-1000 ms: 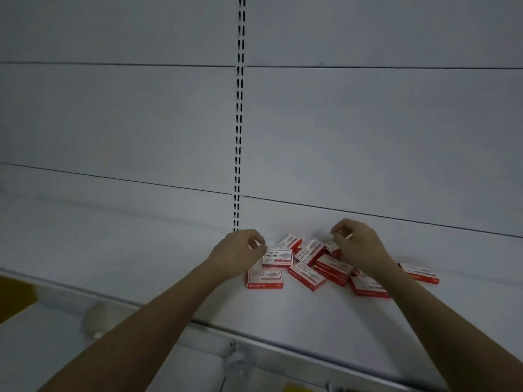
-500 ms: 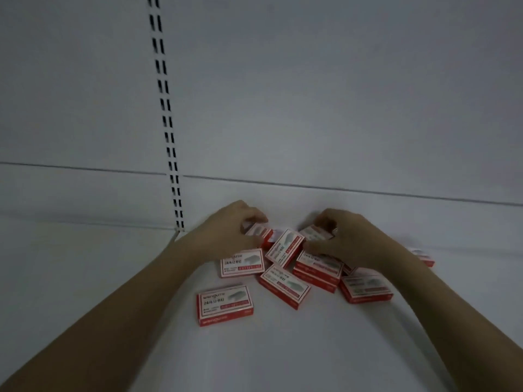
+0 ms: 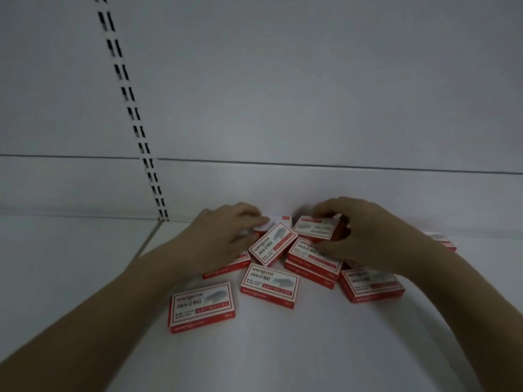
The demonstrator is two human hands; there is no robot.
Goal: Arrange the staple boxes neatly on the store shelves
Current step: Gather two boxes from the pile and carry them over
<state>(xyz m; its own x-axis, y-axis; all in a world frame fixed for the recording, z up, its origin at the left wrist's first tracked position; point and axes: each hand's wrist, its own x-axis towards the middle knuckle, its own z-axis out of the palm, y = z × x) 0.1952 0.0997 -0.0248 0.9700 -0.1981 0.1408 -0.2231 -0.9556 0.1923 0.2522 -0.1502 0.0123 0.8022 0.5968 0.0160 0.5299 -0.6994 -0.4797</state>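
My right hand (image 3: 365, 236) grips a tilted red-and-white cardboard staple box (image 3: 315, 228) atop the loose pile (image 3: 271, 281), just right of the slotted upright (image 3: 141, 142). My left hand (image 3: 218, 239) pinches another. One bump scatters them.

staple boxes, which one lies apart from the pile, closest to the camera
The staple box at front left: it lies flat and alone on the shelf, touching no other box, while the rest overlap or crowd together by the hands.
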